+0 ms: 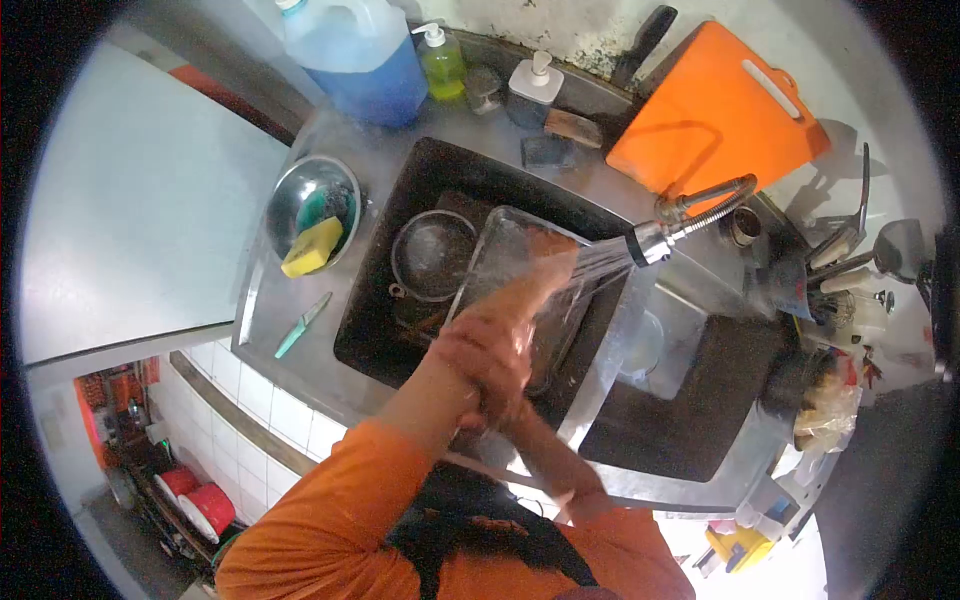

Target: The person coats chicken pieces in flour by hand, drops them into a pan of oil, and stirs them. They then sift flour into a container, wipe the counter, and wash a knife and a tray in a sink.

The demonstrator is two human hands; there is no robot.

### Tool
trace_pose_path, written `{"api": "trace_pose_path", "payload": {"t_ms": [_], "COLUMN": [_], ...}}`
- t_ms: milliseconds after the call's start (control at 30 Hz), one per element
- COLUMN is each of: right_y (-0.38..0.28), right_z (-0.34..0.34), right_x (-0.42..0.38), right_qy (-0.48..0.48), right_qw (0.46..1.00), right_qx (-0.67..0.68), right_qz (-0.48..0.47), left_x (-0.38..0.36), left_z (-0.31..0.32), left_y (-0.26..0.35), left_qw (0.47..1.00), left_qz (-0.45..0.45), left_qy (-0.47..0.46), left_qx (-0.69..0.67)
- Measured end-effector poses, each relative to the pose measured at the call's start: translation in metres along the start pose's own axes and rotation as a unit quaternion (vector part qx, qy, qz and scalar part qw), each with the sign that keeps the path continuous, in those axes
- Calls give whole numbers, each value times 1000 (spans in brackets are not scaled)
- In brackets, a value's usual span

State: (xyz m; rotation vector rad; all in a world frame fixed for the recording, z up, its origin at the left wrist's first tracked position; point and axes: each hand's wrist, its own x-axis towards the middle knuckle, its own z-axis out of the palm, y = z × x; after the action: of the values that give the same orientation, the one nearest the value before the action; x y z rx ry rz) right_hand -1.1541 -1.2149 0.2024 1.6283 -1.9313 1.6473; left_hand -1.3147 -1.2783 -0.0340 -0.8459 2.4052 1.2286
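Water sprays sideways from the faucet head onto my left hand, which is stretched out over the left sink basin. Spray and blur hide its fingers. My right hand is wrapped around my left forearm, just below the wrist. Beneath my hands a clear rectangular container lies tilted in the basin. Left of it in the same basin is a round pot or bowl.
A metal bowl with a yellow sponge and a green-handled knife lie on the left counter. Behind stand a blue-liquid jug, soap bottles and an orange cutting board. Utensils stand right of the second basin.
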Motion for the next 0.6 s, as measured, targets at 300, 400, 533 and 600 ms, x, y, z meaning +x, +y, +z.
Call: {"api": "trace_pose_path", "payload": {"t_ms": [300,400,533,600], "right_y": [302,247,149,134], "right_z": [-30,-38,-75,-88], "right_x": [-114,-87,-2,21], "right_qy": [-208,114,398,369], "right_qw": [905,927,818,857], "right_qx": [-341,62,305,190], "right_qz": [147,353,282,304], "left_x": [-24,-54,-79,-83], "left_z": [-7,-3,16,9], "left_y": [-45,-128,-219,-236], "left_qw": [987,981,983,992], "left_qz": [71,41,13,21], "left_qy": [105,180,181,115], "left_qx": [-97,-63,14,39]}}
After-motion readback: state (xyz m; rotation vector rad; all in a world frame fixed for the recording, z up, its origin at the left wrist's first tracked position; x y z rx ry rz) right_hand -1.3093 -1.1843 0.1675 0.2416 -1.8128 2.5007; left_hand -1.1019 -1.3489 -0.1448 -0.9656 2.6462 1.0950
